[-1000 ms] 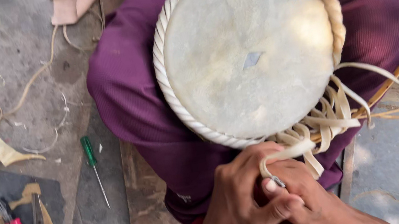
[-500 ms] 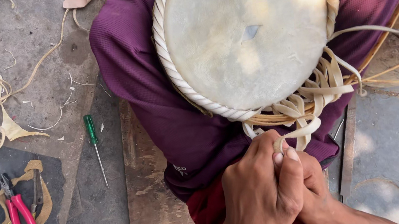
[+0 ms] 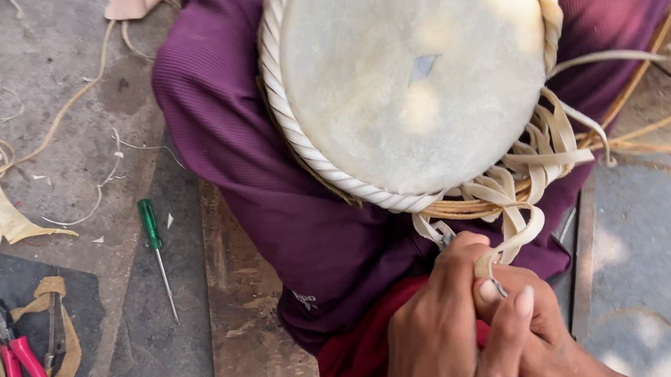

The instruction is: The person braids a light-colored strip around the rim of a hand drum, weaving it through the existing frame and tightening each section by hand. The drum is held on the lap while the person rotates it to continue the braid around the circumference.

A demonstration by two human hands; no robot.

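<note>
Both hands, left hand (image 3: 452,330) over right hand (image 3: 548,333), grip the hide strap (image 3: 506,248) below the drum (image 3: 414,64).

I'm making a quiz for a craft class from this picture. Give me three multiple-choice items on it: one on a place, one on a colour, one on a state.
1. Where does the screwdriver lie?
A. On the drum skin
B. On the ground left of the lap
C. In a hand

2. What colour are the pliers' handles?
A. Red
B. Blue
C. Yellow

3. How are the two hands placed?
A. Far apart
B. Flat on the drum
C. Clasped together on a pale strip

Answers:
1 B: it lies alone on the ground, with its green handle away from the person.
2 A: both handles are red.
3 C: the left hand wraps over the right hand, pulling a pale lacing strip from the drum's rim.
</note>
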